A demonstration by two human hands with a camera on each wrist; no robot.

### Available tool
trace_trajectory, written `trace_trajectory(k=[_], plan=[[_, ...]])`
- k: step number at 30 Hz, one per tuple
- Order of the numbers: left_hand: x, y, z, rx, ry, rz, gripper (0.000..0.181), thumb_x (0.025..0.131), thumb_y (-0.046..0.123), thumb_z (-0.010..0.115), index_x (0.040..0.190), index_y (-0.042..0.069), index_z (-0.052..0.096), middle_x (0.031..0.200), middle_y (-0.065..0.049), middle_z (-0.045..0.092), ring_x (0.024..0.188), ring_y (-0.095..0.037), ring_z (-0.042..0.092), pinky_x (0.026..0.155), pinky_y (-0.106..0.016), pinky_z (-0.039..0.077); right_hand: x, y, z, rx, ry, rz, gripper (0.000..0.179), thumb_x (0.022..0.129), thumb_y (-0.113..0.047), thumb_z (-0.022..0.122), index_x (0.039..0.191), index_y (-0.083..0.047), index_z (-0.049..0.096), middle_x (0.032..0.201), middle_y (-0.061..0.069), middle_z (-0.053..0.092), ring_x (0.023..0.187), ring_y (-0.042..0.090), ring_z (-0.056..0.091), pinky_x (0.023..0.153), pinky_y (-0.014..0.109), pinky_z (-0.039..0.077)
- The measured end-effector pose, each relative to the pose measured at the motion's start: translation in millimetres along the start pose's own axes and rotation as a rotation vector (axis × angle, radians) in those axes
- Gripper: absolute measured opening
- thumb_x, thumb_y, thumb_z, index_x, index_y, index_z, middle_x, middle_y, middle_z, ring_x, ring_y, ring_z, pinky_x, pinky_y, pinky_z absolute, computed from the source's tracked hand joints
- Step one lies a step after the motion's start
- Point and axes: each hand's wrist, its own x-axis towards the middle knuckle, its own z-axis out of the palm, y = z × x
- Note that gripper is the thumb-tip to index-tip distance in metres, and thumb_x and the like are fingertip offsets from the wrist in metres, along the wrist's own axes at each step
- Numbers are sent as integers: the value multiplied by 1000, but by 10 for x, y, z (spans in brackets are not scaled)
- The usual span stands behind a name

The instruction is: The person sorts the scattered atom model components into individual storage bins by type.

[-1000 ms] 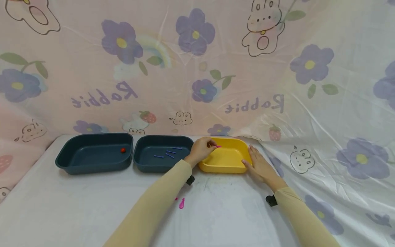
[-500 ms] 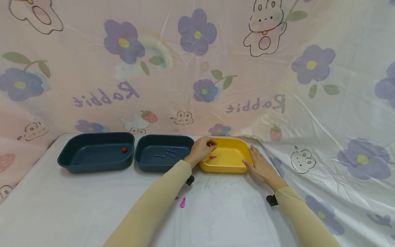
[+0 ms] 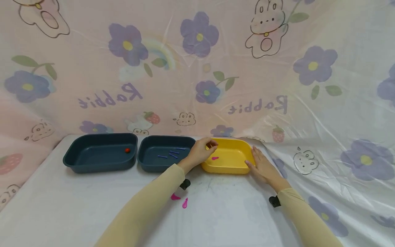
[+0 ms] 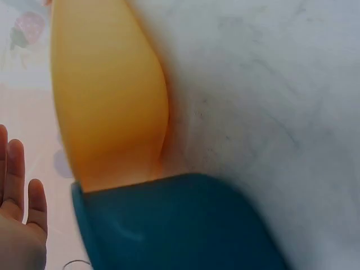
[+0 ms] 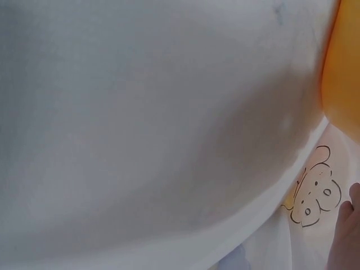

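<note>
My left hand [image 3: 202, 151] hovers over the left rim of the yellow tray [image 3: 228, 169], its fingers loosely bent with nothing between them. Below it, a small pink bulb-shaped piece [image 3: 215, 158] lies on the tray's floor. My right hand [image 3: 263, 168] rests against the tray's right side, fingers straight. Two more pink pieces lie on the table by my left sleeve: a drop-shaped one [image 3: 185, 203] and one partly covered [image 3: 175, 197]. Fingers of the left hand [image 4: 22, 219] show at the left edge of the left wrist view.
Left of the yellow tray stands a dark teal tray [image 3: 157, 168] with several thin purple sticks [image 3: 174, 152]. A larger teal tray [image 3: 102, 167] at far left holds a small red round thing [image 3: 127, 150]. A printed cloth [image 3: 172, 79] hangs behind the white tabletop [image 3: 222, 212].
The pink piece has left my left fingers and dropped into the yellow tray. The left forearm has shifted slightly left, uncovering more of one pink piece. The right hand stays at the tray.
</note>
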Motion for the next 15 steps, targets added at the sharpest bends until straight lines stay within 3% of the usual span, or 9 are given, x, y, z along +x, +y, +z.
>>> trace_trajectory(k=[6, 9, 15], plan=[[-162, 75, -158, -32, -25, 73, 17, 102, 14, 69, 116, 5, 73, 108, -3, 72, 96, -18, 63, 86, -34, 57, 3, -6, -17, 1, -4, 2, 84, 111, -52, 37, 162, 10, 13, 170, 30, 10, 155, 51, 12, 125, 65, 14], [-279, 109, -263, -30, -59, 88, 17, 102, 14, 69, 117, 6, 73, 107, -2, 71, 95, -16, 62, 84, -30, 56, 6, -13, -18, 8, -4, -2, 84, 111, -52, 37, 162, 10, 14, 170, 30, 10, 155, 51, 13, 125, 65, 14], [-533, 115, -477, 51, -160, 137, 16, 101, 14, 71, 116, 11, 73, 103, 4, 69, 92, -14, 61, 80, -30, 56, 1, 0, -17, 12, 5, -11, 83, 111, -51, 38, 161, 11, 15, 170, 30, 11, 155, 51, 13, 125, 65, 14]])
